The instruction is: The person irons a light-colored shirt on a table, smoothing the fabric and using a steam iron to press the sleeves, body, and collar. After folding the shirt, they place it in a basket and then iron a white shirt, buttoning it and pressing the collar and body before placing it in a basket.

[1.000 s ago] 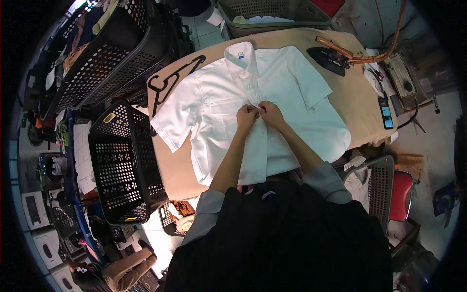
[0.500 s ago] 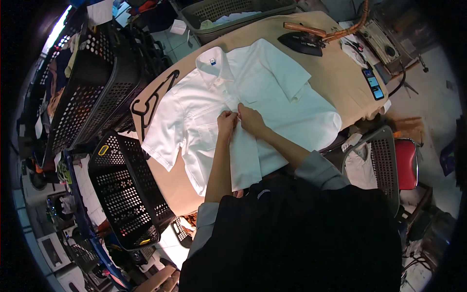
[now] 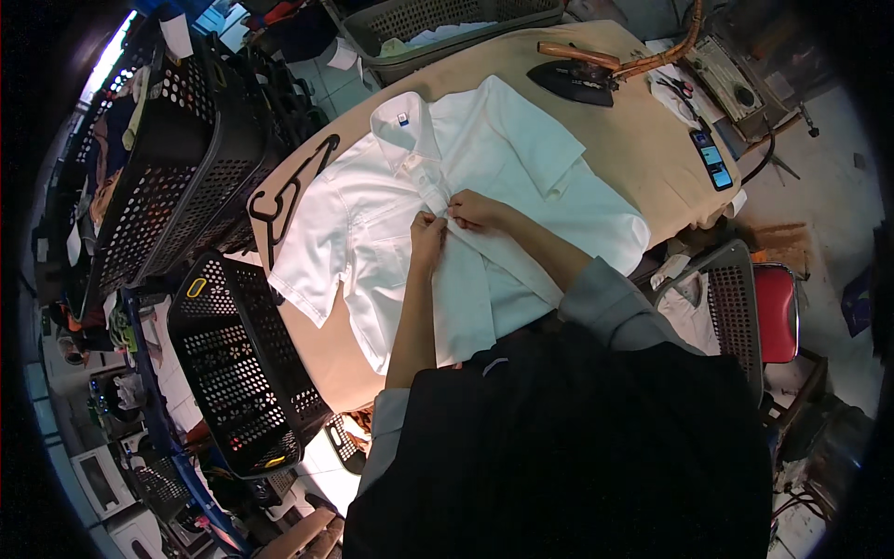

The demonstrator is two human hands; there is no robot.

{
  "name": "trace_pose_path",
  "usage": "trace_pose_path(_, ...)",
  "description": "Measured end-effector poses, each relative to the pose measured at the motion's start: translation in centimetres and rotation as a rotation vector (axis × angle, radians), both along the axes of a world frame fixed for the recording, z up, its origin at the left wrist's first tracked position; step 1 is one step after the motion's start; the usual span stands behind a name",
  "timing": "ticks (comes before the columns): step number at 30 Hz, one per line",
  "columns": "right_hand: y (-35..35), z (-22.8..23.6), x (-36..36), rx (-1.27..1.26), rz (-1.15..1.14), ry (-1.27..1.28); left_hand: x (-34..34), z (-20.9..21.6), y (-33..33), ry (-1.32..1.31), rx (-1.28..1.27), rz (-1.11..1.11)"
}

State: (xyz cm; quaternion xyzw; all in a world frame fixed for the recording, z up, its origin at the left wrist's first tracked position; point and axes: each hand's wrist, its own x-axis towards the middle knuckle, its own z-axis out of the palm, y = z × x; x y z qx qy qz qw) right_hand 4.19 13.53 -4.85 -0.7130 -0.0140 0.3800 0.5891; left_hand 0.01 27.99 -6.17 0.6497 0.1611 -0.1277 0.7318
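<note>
A white short-sleeved shirt [image 3: 382, 200] lies face up on the beige padded ironing table [image 3: 494, 63], its collar pointing to the far side. Both of my hands are at the front placket, about mid-chest. My left hand [image 3: 428, 240] pinches the placket edge with its fingers closed. Close beside it, my right hand [image 3: 476, 211] is closed on the cloth too, lifting the front edge a little so that a fold runs down toward me. Any button between the fingertips is too small or hidden to make out.
A black hanger [image 3: 289, 196] lies left of the shirt. The iron [image 3: 573, 82], scissors [image 3: 684, 88] and a phone [image 3: 711, 160] sit at the far right. Black baskets [image 3: 244, 363] stand on the left, a grey basket [image 3: 447, 42] behind, another basket [image 3: 736, 298] and red chair [image 3: 776, 312] to the right.
My right hand has turned and shifted slightly left and down, lifting the placket edge into a fold. My left hand stays pinched close by. The shirt has moved slightly left.
</note>
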Motion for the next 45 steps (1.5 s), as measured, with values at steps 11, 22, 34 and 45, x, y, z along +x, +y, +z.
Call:
trace_pose_path(11, -3.2, 4.2, -12.4, -0.637, -0.025, -0.824, -9.6, 3.0, -3.7, -0.330, 1.049, -0.308)
trace_pose_path(22, -0.2, 3.0, -12.4, -0.632, -0.248, -0.970, -7.4, 1.3, -2.6, -0.235, 0.629, -0.223)
trace_pose_path(34, -0.2, 1.9, -13.2, -0.553, -0.292, -0.824, -7.5, 1.7, -2.5, -0.115, 0.414, -0.183)
trace_pose_path(45, -0.9, 1.8, -11.2, -0.610, -0.069, -0.632, -7.2, 0.6, -1.4, -0.007, 0.052, -0.202)
